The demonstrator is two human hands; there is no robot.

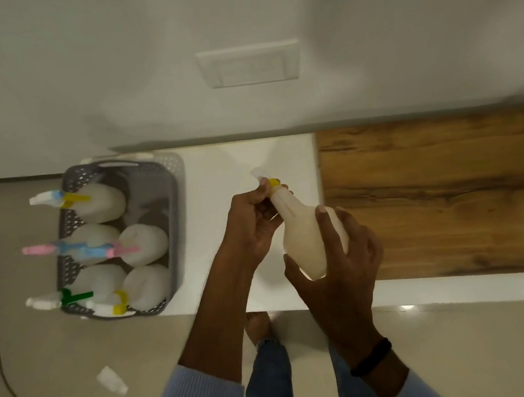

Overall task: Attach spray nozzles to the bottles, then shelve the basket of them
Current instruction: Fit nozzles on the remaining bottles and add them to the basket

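Observation:
A cream plastic bottle (303, 239) is held tilted above the white counter (218, 184). My right hand (344, 264) grips its body from the right. My left hand (250, 220) holds the white spray nozzle (259, 174) with a yellow collar at the bottle's neck; its trigger is hidden by my fingers. At the counter's left end stands a grey perforated basket (175, 210) with several cream bottles, each carrying a nozzle in yellow, blue, pink or green.
A wooden surface (448, 192) adjoins the white counter on the right. A wall with a switch plate (250, 64) rises behind. On the floor lie a small white piece (111, 381) and a dark cable (1, 363). My foot (258, 326) is below the counter edge.

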